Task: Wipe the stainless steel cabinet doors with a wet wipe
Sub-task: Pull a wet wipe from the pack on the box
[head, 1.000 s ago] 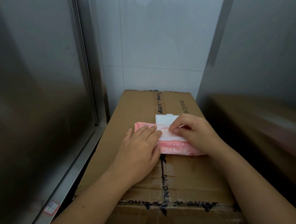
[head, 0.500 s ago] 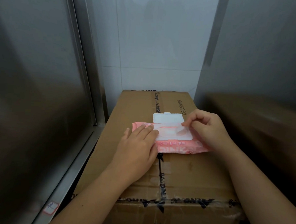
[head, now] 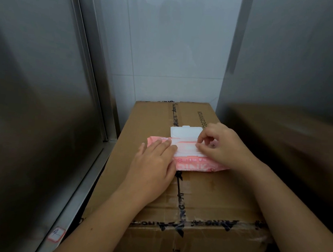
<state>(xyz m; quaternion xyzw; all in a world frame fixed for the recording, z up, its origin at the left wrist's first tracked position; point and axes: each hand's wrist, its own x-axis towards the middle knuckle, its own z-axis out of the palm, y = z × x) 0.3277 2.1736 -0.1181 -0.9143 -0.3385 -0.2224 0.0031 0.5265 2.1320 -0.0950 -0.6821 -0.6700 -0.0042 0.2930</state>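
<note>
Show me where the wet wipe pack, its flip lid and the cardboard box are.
wet wipe pack point(head: 196, 165), head view, on the pink front face with the lettering.
flip lid point(head: 185, 133), head view, middle of the opened white flap.
cardboard box point(head: 216, 197), head view, bare top between the forearms.
</note>
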